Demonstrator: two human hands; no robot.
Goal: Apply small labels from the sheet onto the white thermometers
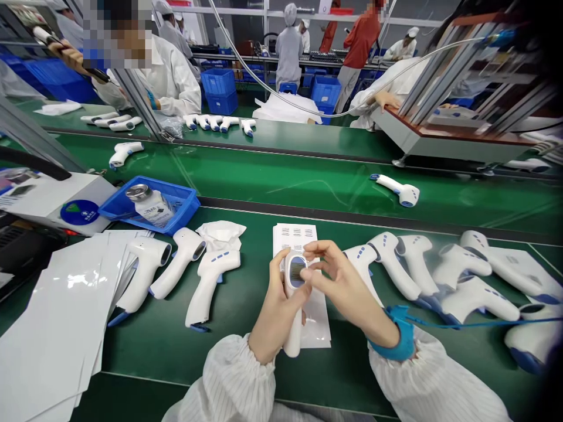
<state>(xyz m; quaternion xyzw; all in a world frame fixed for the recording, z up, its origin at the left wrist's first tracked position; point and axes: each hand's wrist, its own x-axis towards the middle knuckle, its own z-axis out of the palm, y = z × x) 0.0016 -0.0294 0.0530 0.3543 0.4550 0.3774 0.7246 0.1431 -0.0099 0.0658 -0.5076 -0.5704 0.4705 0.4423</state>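
Observation:
A white handheld thermometer [294,328] with a dark oval screen is held upright over the green bench, its screen facing me. My left hand [275,310] is wrapped round its body, thumb at the side of the screen. The fingers of my right hand [336,278] are bent at the screen's right edge, thumb and fingertips close together; whether something small is between them cannot be made out. Beneath both hands lies a sheet of printed labels [317,316]. A blue strap [401,333] with a cord circles my right wrist.
Three thermometers [213,281] lie left of my hands, several more [396,266] to the right. A blue tray [187,214] holds a bottle. White sheets [57,322] cover the left side. Beyond runs a green belt [281,176] with thermometers; people work behind it.

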